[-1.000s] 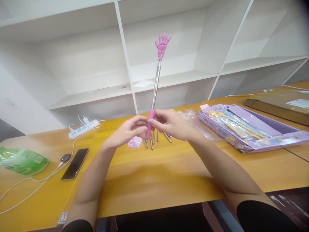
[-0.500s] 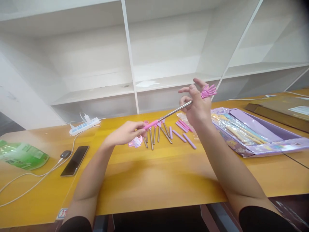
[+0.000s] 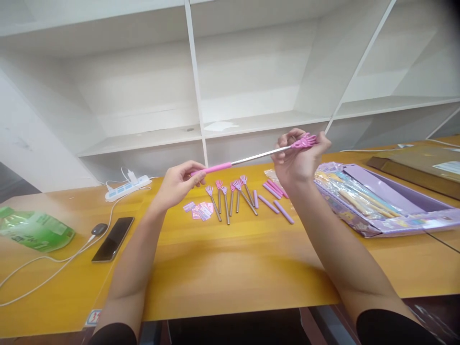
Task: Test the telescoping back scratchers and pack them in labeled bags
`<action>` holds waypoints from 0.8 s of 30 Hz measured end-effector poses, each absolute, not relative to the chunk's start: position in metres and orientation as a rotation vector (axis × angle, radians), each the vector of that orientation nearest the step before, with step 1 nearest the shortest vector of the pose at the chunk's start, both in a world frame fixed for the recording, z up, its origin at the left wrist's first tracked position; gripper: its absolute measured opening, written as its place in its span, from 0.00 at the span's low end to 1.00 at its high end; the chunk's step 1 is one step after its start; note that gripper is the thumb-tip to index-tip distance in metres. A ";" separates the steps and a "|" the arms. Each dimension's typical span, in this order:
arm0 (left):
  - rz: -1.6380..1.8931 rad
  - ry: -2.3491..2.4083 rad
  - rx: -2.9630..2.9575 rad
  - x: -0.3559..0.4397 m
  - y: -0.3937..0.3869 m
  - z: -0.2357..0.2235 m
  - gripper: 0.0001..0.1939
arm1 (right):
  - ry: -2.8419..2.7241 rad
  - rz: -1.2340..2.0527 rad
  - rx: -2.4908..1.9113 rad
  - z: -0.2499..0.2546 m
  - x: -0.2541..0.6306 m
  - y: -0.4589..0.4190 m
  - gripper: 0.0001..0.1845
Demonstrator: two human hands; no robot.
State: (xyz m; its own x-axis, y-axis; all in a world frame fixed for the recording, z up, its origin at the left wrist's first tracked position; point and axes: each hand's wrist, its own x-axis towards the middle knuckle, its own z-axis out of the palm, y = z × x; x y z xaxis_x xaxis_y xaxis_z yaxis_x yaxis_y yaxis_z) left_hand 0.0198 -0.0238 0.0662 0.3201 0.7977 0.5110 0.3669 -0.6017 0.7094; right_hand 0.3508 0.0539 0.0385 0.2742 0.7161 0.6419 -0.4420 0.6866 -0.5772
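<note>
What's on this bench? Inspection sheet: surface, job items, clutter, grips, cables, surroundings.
Surface: wood-toned table, items spread across it.
Job's things: back scratcher held above the table; several handleless scratchers, loose pink and purple tubes, small printed cards.
Clutter: phone, green package, dark case; open purple box holding wrapped items; cardboard box.
Grips: left grip holds the pink handle; right grip at the hand-shaped head, whether closed around it unclear.
Cables: white cable at the case; power strip with plug.
Surroundings: white shelving behind, paper on it.
</note>
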 end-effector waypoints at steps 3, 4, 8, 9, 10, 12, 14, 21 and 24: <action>1.289 1.043 2.114 0.016 -0.020 0.065 0.12 | -1.074 0.845 -0.314 0.040 0.354 0.052 0.28; 1.321 1.050 2.097 0.015 -0.019 0.065 0.12 | -1.069 0.864 -0.323 0.041 0.354 0.051 0.26; 1.496 1.033 2.020 0.008 -0.013 0.064 0.10 | -0.982 0.900 -0.362 0.044 0.348 0.049 0.23; 1.537 1.026 2.007 0.006 -0.011 0.064 0.10 | -0.978 0.891 -0.380 0.044 0.346 0.049 0.23; 1.571 1.020 1.997 0.005 -0.010 0.064 0.11 | -0.992 0.879 -0.401 0.044 0.343 0.048 0.23; 1.626 1.012 1.982 0.003 -0.009 0.064 0.13 | -1.045 0.851 -0.439 0.044 0.339 0.047 0.23; 1.666 1.000 1.984 0.002 -0.009 0.065 0.15 | -1.083 0.824 -0.462 0.043 0.335 0.045 0.23; 1.674 0.931 2.102 0.007 -0.021 0.066 0.14 | -1.136 0.718 -0.515 0.043 0.332 0.036 0.22; 1.675 0.929 2.144 0.007 -0.024 0.067 0.14 | -1.144 0.695 -0.512 0.045 0.330 0.030 0.23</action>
